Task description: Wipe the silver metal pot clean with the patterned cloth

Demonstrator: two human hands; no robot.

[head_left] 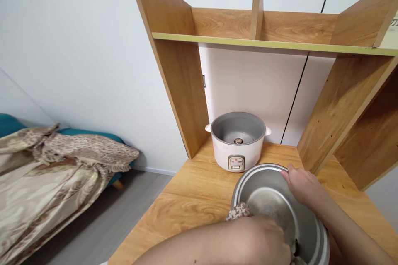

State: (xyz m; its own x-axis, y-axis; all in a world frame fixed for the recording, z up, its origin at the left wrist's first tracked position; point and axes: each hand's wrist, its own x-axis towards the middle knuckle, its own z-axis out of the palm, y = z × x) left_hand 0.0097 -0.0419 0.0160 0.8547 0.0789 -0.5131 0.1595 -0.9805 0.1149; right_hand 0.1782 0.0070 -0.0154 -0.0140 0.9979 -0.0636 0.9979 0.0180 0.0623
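My right hand (303, 184) grips the far right rim of a round grey metal inner pot (265, 180), with the thumb and fingers closed over the edge. The pot is tilted, its inside facing me. Over its lower part, my left hand (264, 238) is closed on a brown-and-white patterned cloth (239, 211), which shows on both sides of the fist. The left fingertips are hidden. Just beyond the pot stands a white rice cooker (236, 153) without a lid, its heating plate visible inside.
A wooden desk (180, 203) bears the cooker, under a wooden shelf unit (230, 41) with upright side boards. White wall panels (242, 78) stand behind. At the left, a blue sofa (90, 132) draped with a patterned throw (77, 153) rests on the grey floor (130, 198).
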